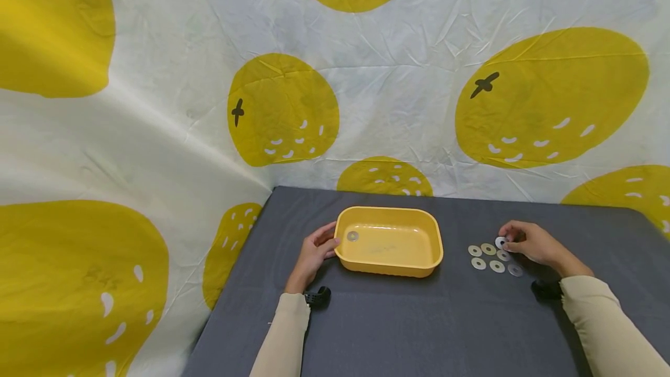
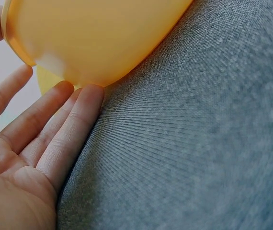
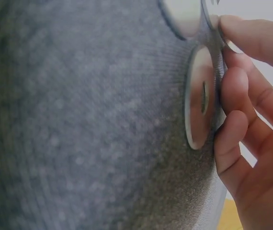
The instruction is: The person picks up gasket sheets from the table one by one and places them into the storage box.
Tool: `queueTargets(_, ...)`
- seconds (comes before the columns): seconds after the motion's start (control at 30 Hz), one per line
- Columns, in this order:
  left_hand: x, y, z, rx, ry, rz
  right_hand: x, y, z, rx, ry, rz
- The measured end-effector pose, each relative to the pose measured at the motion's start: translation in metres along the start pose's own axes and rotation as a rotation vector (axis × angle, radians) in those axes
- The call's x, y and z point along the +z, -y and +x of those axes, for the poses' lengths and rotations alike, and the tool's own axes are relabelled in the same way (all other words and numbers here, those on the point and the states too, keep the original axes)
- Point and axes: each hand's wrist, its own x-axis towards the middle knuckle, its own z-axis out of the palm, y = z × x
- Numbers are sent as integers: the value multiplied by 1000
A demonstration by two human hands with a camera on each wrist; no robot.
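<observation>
A yellow plastic tray [image 1: 388, 264] stands on the dark table, with one metal washer [image 1: 353, 233] lying inside near its left end. My left hand [image 1: 315, 251] holds that end of the tray. Its thumb crosses the rim, while nearly straight fingers [image 2: 67, 129] rest against the outer wall. To the right of the tray, my right hand [image 1: 535, 244] pinches a flat washer [image 1: 498, 239] between thumb and fingertips. Several more washers lie beneath and beside it, among them one at the left [image 1: 473, 253]. The right wrist view shows another washer [image 3: 193, 122] close to the curled fingers.
A dark grey cloth [image 1: 377, 319] covers the table. Behind and to the left hangs a white sheet [image 1: 387, 98] printed with yellow fruit. Both wrists carry black straps, the left strap [image 1: 318, 297] beside the front of the tray.
</observation>
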Motion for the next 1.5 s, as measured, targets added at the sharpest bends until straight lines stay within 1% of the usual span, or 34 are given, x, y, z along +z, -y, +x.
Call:
queueTargets(0.23,0,1,0,0,4,2,-1,1,0,30,37,33)
queueTargets(0.33,-1,1,0,-3,7,0,-2,3,-1,39,51,22)
queueTargets(0.47,-1,1,1,-5,6,-4,-3,8,-2,41,48,17)
queueTargets(0.63,-1,1,1,-2,2,-2,-4,14,-3,67,46,32)
queueTargets(0.8,0,1,2,-10,-3,-1,-2,19,-3,87,41,83)
queueTargets(0.9,0,0,1,-9,1,1,0,20,-3,85,36,115)
queueTargets(1.13,0,-1,0,-3,5,-4,4,26,0,34,20,143)
queueTargets(1.27,0,-2,0,-3,1,3,9,29,2,17,7,185)
queueTargets(1.4,0,-2,1,-4,4,0,12,31,5,24,15,240)
queueTargets(1.5,-1,-1,1,-9,7,-2,14,34,7,42,41,269)
